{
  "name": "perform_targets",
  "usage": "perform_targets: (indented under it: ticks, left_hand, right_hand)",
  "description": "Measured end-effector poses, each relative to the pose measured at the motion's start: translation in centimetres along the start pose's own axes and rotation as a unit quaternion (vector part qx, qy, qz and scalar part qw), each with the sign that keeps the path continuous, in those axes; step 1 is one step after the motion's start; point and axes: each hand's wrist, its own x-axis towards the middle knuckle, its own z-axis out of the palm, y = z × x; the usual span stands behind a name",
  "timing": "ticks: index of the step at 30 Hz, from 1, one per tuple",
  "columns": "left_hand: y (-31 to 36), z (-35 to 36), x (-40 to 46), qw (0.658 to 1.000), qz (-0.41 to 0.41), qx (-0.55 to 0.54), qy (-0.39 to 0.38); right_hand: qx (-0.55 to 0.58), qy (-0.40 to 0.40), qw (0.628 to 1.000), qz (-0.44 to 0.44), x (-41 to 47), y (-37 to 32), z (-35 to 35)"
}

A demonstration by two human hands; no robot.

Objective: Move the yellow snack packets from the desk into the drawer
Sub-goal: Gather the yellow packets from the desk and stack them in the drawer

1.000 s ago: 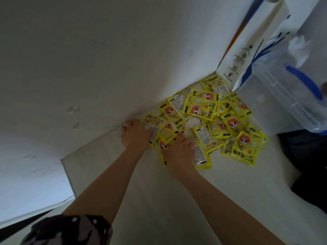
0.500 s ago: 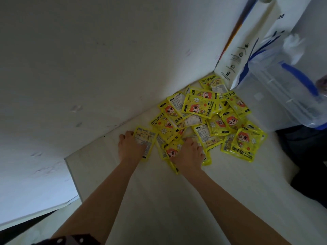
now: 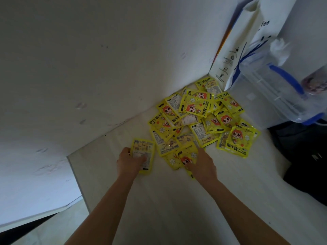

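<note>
Pale desk (image 3: pixel 159 200) is meeting a white wall; yellow packets (image 3: pixel 203 117) are lying heaped at 1 o'clock, near a white bag (image 3: pixel 235 55) and clear bin (image 3: pixel 265 96) at 2 o'clock. Left hand (image 3: pixel 129 162) is gripping one packet (image 3: pixel 144 152), fingers clamped on its near end. Right hand (image 3: pixel 203 165) is pressing flat on the heap's near edge, fingers together.

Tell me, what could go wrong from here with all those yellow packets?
The left hand has one packet pulled apart from the pile, close to the desk's left edge; it might slide off. The right hand presses on several overlapping glossy packets, so some may slip free when lifted. Packets against the white bag and clear plastic box could get missed.
</note>
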Motion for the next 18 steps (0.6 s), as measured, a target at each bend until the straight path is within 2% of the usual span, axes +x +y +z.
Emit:
perform_targets:
  ticks: [4, 9, 14, 18]
  left_hand:
    - [2.1, 0.4, 0.0, 0.992, -0.022, -0.121, -0.024]
    - [5.5, 2.1, 0.8, 0.983, -0.011, -0.174, -0.050]
    - [8.1, 4.2, 2.2, 0.986, -0.001, -0.161, -0.048]
    - [9.3, 5.2, 3.3, 0.998, 0.020, -0.058, -0.013]
  right_hand:
    - [0.045, 0.003, 0.999, -0.019, 0.6, 0.6, -1.1]
    - [0.065, 0.044, 0.997, -0.026, 3.2, 0.9, -3.1]
    - [0.053, 0.076, 0.995, -0.024, 6.9, 0.8, -5.5]
    - [0.089, 0.097, 0.991, -0.023, 9.8, 0.2, -7.3]
